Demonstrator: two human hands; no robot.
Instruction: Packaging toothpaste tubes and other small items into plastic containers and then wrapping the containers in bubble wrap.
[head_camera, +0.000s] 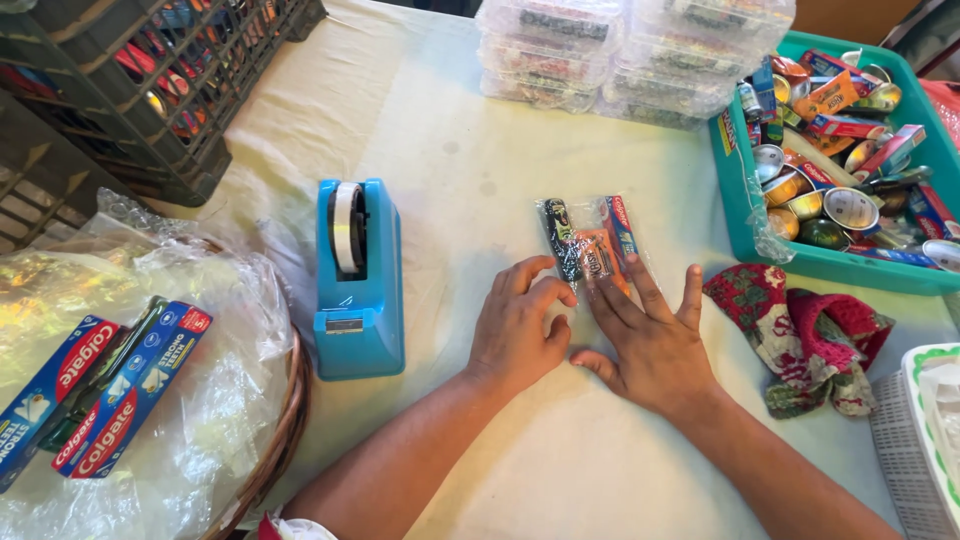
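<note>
A small clear plastic packet (590, 235) lies on the cream tablecloth at centre, holding a few slim items in black, orange and red-blue wrappers. My left hand (518, 325) rests with curled fingers at the packet's near left corner. My right hand (650, 335) lies flat with fingers spread, its fingertips pressing the packet's near edge. Neither hand grips anything.
A blue tape dispenser (358, 280) stands left of my hands. A wicker basket (285, 430) with cellophane and toothpaste boxes (125, 400) sits near left. A teal bin (745, 215) of cans and boxes is right, stacked clear packs (620, 55) behind, a dark crate (150, 140) far left, a floral cloth (800, 335).
</note>
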